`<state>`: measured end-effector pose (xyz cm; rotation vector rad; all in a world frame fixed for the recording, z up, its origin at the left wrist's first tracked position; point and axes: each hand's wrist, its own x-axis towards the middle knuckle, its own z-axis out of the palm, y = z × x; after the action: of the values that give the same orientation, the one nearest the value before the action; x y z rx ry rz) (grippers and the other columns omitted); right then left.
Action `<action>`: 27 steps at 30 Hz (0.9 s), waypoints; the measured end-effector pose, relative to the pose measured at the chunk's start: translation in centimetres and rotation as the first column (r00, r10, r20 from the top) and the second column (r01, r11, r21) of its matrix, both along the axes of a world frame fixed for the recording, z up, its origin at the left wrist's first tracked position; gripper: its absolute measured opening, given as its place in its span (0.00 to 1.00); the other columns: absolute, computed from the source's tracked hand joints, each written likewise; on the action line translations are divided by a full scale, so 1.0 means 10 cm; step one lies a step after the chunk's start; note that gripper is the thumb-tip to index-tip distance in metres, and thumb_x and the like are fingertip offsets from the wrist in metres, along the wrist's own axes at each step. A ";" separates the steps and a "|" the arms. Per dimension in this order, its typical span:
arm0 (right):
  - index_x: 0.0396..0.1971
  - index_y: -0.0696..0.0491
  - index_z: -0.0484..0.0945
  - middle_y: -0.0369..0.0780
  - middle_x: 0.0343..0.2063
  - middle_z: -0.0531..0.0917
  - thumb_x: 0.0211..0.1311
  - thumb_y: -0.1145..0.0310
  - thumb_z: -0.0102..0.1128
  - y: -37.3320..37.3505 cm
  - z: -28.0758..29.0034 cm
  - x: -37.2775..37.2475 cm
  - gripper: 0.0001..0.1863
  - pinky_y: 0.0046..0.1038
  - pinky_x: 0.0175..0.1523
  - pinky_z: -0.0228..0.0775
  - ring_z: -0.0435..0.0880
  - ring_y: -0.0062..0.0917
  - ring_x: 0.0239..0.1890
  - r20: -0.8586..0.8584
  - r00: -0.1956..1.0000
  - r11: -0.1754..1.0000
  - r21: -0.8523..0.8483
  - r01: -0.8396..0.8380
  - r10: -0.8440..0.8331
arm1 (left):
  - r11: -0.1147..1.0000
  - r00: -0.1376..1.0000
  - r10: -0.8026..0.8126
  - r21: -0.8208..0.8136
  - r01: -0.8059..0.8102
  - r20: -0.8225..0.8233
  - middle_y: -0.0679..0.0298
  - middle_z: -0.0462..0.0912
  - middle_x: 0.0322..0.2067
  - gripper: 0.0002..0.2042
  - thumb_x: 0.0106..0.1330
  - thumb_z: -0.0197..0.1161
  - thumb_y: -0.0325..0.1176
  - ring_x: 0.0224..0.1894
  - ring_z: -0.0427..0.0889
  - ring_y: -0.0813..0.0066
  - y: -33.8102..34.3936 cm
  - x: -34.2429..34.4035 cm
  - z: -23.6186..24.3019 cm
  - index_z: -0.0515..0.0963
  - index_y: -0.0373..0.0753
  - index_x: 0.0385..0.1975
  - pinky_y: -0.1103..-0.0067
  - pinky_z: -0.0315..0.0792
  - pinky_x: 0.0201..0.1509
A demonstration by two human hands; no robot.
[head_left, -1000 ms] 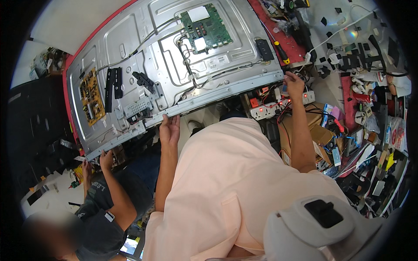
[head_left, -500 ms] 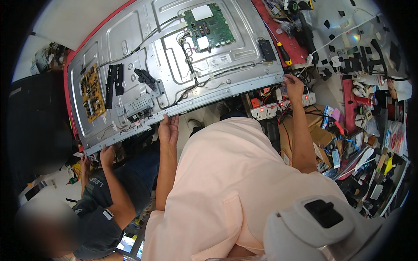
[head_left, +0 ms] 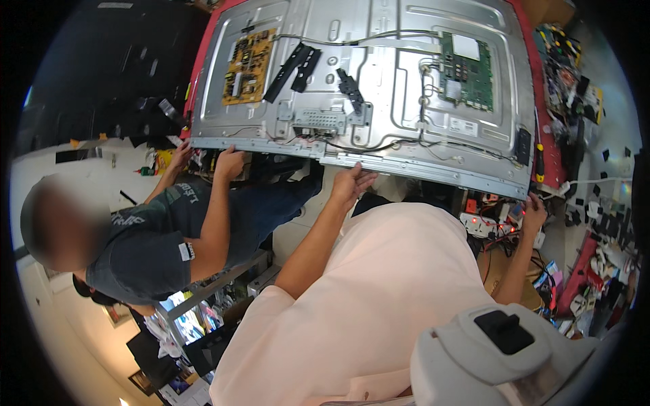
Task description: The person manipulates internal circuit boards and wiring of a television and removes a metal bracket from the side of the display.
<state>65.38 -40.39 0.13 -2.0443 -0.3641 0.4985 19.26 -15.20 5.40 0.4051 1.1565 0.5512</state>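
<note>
The person's left hand point(head_left: 350, 184) is grasping the near edge of a large silver metal panel point(head_left: 380, 76) around its middle, while the right hand point(head_left: 533, 214) is grasping the corner at its right end. In front of the person, the panel is stretching over a red surface point(head_left: 553, 170) and carrying a green circuit board point(head_left: 476, 86) on the right, a yellow-brown board point(head_left: 252, 66) on the left and black brackets point(head_left: 284, 72) between them. A co-worker's hands point(head_left: 230, 164) are holding the same edge farther left.
</note>
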 end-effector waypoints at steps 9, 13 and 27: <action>0.43 0.62 0.75 0.41 0.36 0.79 0.60 0.74 0.54 0.03 0.04 0.06 0.13 0.20 0.40 0.75 0.79 0.21 0.36 -0.035 0.999 0.994 -0.104 -0.025 0.022 | 1.000 0.992 0.019 0.003 -0.019 -0.123 0.49 0.77 0.39 0.16 0.67 0.50 0.38 0.37 0.81 0.62 0.05 0.02 -0.03 0.68 0.29 0.41 0.77 0.78 0.37; 0.44 0.62 0.75 0.41 0.36 0.79 0.59 0.74 0.55 0.07 0.09 0.04 0.13 0.20 0.39 0.75 0.79 0.21 0.36 -0.058 0.998 0.997 -0.080 -0.010 0.005 | 0.994 0.956 -0.098 0.013 0.105 -0.278 0.50 0.79 0.33 0.16 0.65 0.53 0.40 0.31 0.82 0.64 0.13 0.01 -0.03 0.69 0.29 0.37 0.78 0.78 0.31; 0.40 0.63 0.77 0.42 0.35 0.81 0.55 0.72 0.58 0.20 0.18 -0.10 0.13 0.20 0.35 0.76 0.80 0.21 0.31 0.020 0.999 0.995 -0.097 0.028 -0.026 | 0.961 0.891 -0.192 0.105 0.256 -0.412 0.58 0.81 0.25 0.16 0.65 0.53 0.42 0.25 0.82 0.71 0.12 -0.02 -0.10 0.73 0.33 0.28 0.81 0.74 0.26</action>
<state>64.42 -38.38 1.95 -2.1469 -0.3284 0.4888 19.10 -14.05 4.43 0.8071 1.4376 0.3635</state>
